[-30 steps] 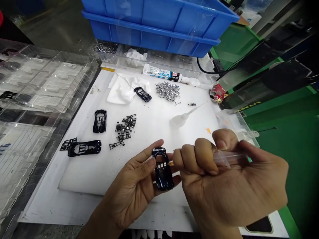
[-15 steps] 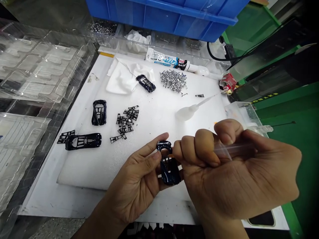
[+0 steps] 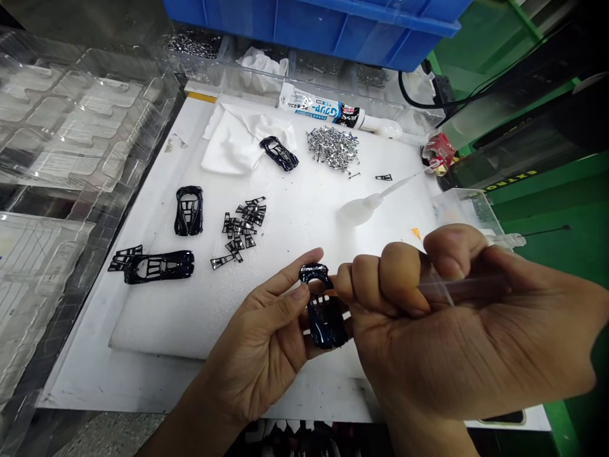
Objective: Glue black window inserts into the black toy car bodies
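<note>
Head view, only one camera. Left hand point(image 3: 266, 346) is pinching a small glossy black toy car body point(image 3: 322, 307) by its sides, thumb and fingers clamped on it, open underside turned up toward the face, probably so the window frame area is exposed. It's being held in the air just above the near edge of the white foam pad point(image 3: 285, 228).

Right hand point(image 3: 457, 336) is gripping a clear syringe-type applicator point(image 3: 457, 289) in a closed fist, fingers curled tight around the barrel, thumb pressing on top. Tip is hidden behind the knuckles; it looks to be pointing at the car body, fingers touching it. Fist grip probably steadies the tip for fine dosing.

Laid out on the pad, within reach:
- two more black car bodies point(image 3: 189, 209) at left, one lying beside loose black window inserts point(image 3: 124, 257)
- pile of black window inserts point(image 3: 242, 225) mid-pad
- another car body point(image 3: 279, 153) sitting on a white cloth point(image 3: 233, 143)
- heap of small silver metal parts point(image 3: 333, 147)
- glue tube point(image 3: 323, 112) along the far edge
- soft white squeeze bottle point(image 3: 364, 208) lying on its side

Clear plastic trays point(image 3: 71, 146) are stacked at left, blue bin point(image 3: 333, 28) behind.
</note>
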`<state>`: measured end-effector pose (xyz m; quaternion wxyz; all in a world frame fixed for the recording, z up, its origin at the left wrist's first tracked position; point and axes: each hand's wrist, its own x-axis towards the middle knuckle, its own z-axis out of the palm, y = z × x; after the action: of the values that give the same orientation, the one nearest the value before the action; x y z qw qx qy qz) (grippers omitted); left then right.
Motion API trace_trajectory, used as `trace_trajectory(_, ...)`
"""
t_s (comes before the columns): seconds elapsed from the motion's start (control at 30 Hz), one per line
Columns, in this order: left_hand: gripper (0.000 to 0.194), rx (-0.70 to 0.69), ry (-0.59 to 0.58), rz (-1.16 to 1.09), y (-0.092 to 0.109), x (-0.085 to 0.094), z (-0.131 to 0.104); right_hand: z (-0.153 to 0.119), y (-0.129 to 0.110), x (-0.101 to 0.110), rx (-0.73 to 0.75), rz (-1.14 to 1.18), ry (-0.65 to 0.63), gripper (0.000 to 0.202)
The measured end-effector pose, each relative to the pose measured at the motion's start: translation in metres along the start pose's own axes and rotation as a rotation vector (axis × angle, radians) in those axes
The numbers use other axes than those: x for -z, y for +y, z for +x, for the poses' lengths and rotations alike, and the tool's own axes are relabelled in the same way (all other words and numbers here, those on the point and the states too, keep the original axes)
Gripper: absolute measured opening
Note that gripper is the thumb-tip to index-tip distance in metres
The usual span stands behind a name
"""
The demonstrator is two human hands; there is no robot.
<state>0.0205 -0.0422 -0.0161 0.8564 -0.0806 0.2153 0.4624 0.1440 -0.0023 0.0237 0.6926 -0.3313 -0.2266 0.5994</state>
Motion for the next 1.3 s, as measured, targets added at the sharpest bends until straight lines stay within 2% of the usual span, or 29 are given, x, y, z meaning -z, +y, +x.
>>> trace_trajectory(0.5, 0.035, -0.010, 0.014, 0.000, 0.000, -0.003, 0.000, -0.007, -0.002, 0.012, 0.008, -0.030, -0.040, 0.029)
trace_trajectory(0.83, 0.035, -0.010, -0.014, -0.001, 0.000, -0.002, 0.001, -0.011, -0.011, 0.004, -0.090, -0.076, 0.105, 0.030)
trace_trajectory(0.97, 0.036, -0.008, -0.008, 0.013, -0.001, -0.002, 0.001, -0.018, -0.012, 0.000, -0.031, -0.094, 0.191, 0.028)
trace_trajectory(1.17, 0.034, -0.018, -0.015, 0.000, 0.000, -0.003, 0.001, -0.020, -0.011, -0.006, 0.046, -0.115, 0.169, 0.032)
trace_trajectory(1.3, 0.035, -0.015, 0.002, -0.005, 0.001, -0.004, 0.000, -0.025, -0.010, 0.002, 0.118, -0.159, 0.241, 0.039)
